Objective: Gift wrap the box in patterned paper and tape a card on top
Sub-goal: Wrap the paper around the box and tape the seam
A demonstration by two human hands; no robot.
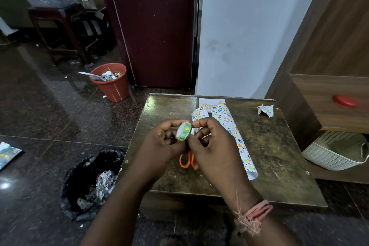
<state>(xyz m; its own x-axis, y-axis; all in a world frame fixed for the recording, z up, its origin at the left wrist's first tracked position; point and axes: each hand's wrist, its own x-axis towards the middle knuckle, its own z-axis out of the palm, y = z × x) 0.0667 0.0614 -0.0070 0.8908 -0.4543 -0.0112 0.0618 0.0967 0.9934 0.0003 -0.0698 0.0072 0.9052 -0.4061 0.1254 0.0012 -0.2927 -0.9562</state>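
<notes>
Above the small dark table, my left hand grips a roll of clear tape with a green and yellow core. My right hand pinches the edge of the roll with thumb and forefinger. Patterned wrapping paper, white with coloured eggs, lies folded over on the table behind my hands; the box is hidden under it or by my hands. A white card with gold lettering peeks out at the table's far edge. Orange-handled scissors lie under my hands.
A crumpled paper scrap sits at the table's far right. On the floor to the left stand a black bag of paper waste and an orange bin. A wooden cabinet and a white basket are on the right.
</notes>
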